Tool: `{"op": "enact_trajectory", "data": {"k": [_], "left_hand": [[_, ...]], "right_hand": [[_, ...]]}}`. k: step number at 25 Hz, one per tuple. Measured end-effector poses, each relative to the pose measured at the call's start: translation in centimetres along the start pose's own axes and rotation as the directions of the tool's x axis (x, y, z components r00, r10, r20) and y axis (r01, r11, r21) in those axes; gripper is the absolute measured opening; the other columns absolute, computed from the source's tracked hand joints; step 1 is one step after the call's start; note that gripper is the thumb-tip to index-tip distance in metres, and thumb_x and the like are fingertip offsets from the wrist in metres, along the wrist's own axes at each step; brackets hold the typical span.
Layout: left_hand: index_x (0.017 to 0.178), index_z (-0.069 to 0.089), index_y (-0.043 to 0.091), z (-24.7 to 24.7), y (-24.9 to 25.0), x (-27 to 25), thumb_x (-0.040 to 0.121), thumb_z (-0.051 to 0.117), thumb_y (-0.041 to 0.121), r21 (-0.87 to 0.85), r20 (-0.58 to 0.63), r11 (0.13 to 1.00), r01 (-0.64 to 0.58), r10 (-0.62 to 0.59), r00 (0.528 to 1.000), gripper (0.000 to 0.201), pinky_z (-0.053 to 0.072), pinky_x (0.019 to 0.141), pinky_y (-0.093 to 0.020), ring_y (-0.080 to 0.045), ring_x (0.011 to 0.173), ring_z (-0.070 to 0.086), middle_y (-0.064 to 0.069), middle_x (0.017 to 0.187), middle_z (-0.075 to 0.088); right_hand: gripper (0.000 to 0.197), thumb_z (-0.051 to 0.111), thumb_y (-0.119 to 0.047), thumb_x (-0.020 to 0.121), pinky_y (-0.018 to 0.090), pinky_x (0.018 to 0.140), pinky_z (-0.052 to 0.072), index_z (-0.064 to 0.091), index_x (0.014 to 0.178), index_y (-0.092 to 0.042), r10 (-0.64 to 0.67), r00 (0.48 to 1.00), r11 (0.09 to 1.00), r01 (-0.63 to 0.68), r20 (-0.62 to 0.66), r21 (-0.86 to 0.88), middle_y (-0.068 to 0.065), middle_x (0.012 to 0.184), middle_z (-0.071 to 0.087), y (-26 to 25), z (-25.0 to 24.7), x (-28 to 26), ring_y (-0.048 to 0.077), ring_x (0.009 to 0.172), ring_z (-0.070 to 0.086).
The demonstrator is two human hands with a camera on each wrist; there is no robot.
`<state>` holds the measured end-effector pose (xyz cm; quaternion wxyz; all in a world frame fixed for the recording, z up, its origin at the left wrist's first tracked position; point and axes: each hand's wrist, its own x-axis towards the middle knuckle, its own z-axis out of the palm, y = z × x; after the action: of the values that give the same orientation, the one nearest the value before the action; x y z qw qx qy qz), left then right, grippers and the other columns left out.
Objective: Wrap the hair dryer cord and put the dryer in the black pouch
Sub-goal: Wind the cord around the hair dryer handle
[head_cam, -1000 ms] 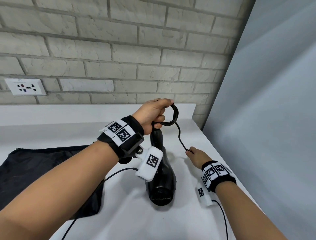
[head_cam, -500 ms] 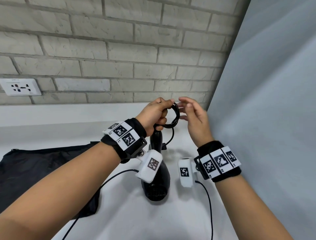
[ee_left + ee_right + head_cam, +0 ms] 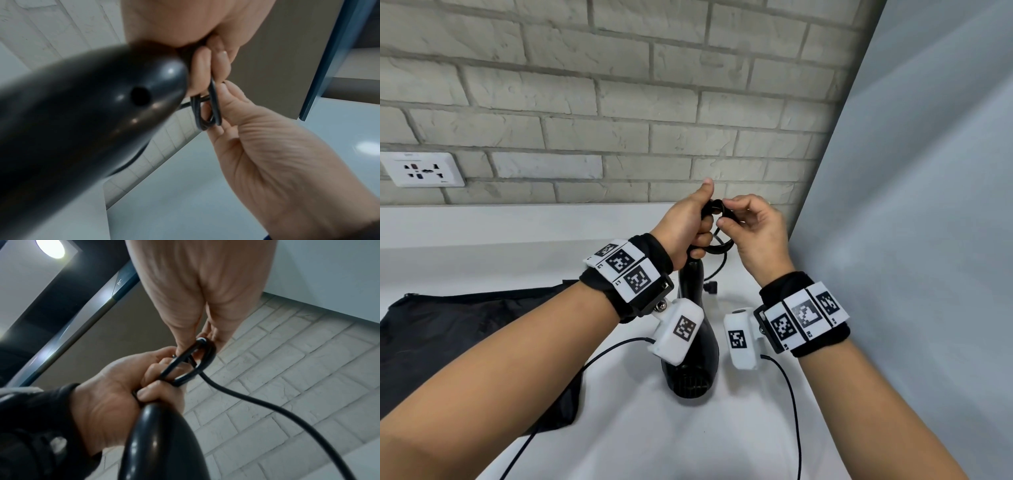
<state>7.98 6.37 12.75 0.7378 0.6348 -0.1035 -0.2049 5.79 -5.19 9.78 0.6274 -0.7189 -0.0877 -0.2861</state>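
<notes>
Both grips closed: left hand point(image 3: 688, 224) holds the cord point(image 3: 717, 240) coil, right hand point(image 3: 755, 229) apparently pinches it.

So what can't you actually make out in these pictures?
- Cord loop count: head view, the left hand and right hand cover the coil.
- Plug: head view, too small to read.
- Hair dryer: left wrist view, blurred and cut off by the edge.
- Black pouch: head view, left forearm hides its near part; its opening can't be judged.
</notes>
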Motion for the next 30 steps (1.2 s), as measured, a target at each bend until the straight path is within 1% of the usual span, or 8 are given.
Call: {"op": "enact_trajectory", "data": {"k": [7, 10, 15, 19, 23, 25, 27, 30], "left_hand": [[0.066, 0.035, 0.02, -0.1, -0.2, -0.1, 0.097, 0.031, 0.042, -0.021, -0.004, 0.997, 0.07, -0.07, 0.998, 0.038, 0.014, 0.034, -0.011, -0.006, 0.029, 0.018, 0.009, 0.037, 0.023], [0.066, 0.04, 0.023, 0.1, -0.3, -0.2, 0.092, 0.04, 0.049, 0.077, 0.035, 0.996, 0.045, -0.048, 0.998, 0.038, 0.014, 0.035, -0.013, -0.005, 0.031, 0.018, 0.009, 0.043, 0.025], [0.065, 0.038, 0.024, -0.1, -0.4, -0.3, 0.094, 0.043, 0.033, 0.093, 0.086, 0.996, 0.011, -0.019, 0.996, 0.031, 0.012, 0.039, -0.014, -0.005, 0.032, 0.016, 0.01, 0.042, 0.023], [0.064, 0.034, 0.022, -0.4, -0.3, -0.2, 0.093, 0.05, 0.022, 0.084, 0.113, 0.994, -0.066, 0.056, 0.992, 0.033, 0.012, 0.038, -0.01, -0.004, 0.03, 0.016, 0.011, 0.038, 0.024], [0.069, 0.042, 0.021, -0.9, -0.6, -0.2, 0.093, 0.05, 0.012, 0.097, 0.133, 0.988, -0.12, 0.107, 0.985, 0.027, 0.014, 0.037, -0.01, -0.003, 0.029, 0.02, 0.011, 0.036, 0.029], [0.071, 0.044, 0.021, -1.4, -0.5, -0.2, 0.093, 0.05, 0.01, 0.095, 0.129, 0.988, -0.124, 0.112, 0.985, 0.025, 0.014, 0.037, -0.01, -0.003, 0.03, 0.02, 0.011, 0.039, 0.028], [0.071, 0.045, 0.022, -2.0, -0.2, -0.2, 0.093, 0.05, 0.01, 0.07, 0.118, 0.99, -0.125, 0.116, 0.986, 0.025, 0.013, 0.038, -0.01, -0.003, 0.03, 0.019, 0.011, 0.04, 0.026], [0.071, 0.046, 0.022, -2.9, 0.1, -0.4, 0.093, 0.05, 0.011, 0.025, 0.12, 0.992, -0.127, 0.123, 0.985, 0.025, 0.013, 0.039, -0.009, -0.002, 0.029, 0.018, 0.011, 0.041, 0.025]], "right_hand": [[0.031, 0.068, 0.017, 0.066, 0.006, 0.064, 0.045, 0.066, 0.087, -0.006, -0.042, 0.999, 0.999, 0.042, -0.028, -0.017, -0.005, 0.08, 0.052, -0.1, 0.0, -0.1, -0.01, 0.065, 0.056], [0.027, 0.066, 0.016, 0.067, 0.009, 0.066, 0.049, 0.067, 0.081, -0.007, -0.081, 0.997, 0.996, 0.08, -0.008, -0.046, -0.006, 0.078, 0.051, -0.1, 0.0, -0.2, -0.007, 0.065, 0.056], [0.029, 0.069, 0.011, 0.065, 0.013, 0.065, 0.047, 0.06, 0.065, -0.016, -0.143, 0.99, 0.985, 0.144, 0.016, -0.099, -0.007, 0.074, 0.05, 0.4, -0.3, -0.3, -0.004, 0.064, 0.053], [0.024, 0.063, -0.017, 0.072, 0.022, 0.068, 0.044, 0.047, 0.085, -0.03, 0.008, 0.995, 0.999, -0.005, 0.098, -0.032, -0.008, 0.083, 0.055, 1.8, -0.6, -0.6, 0.005, 0.067, 0.051], [0.024, 0.044, -0.026, 0.084, 0.038, 0.08, 0.043, 0.056, 0.099, -0.011, 0.092, 0.95, 0.985, -0.043, 0.3, -0.167, 0.005, 0.084, 0.056, 2.6, -0.4, -0.6, 0.014, 0.082, 0.051], [0.032, 0.039, -0.036, 0.085, 0.035, 0.08, 0.037, 0.058, 0.09, -0.01, 0.118, 0.936, 0.978, -0.051, 0.331, -0.204, 0.006, 0.082, 0.053, 2.8, -0.6, -0.6, 0.018, 0.083, 0.045], [0.03, 0.031, -0.038, 0.085, 0.026, 0.08, 0.034, 0.058, 0.08, -0.025, 0.184, 0.924, 0.972, -0.122, 0.334, -0.199, 0.002, 0.086, 0.054, 2.7, -1.0, -0.7, 0.014, 0.083, 0.044], [0.025, 0.038, -0.041, 0.084, 0.022, 0.074, 0.037, 0.059, 0.08, -0.028, 0.214, 0.89, 0.977, -0.187, 0.404, -0.105, -0.014, 0.082, 0.062, 2.8, -1.4, -0.4, 0.004, 0.078, 0.05]]}}
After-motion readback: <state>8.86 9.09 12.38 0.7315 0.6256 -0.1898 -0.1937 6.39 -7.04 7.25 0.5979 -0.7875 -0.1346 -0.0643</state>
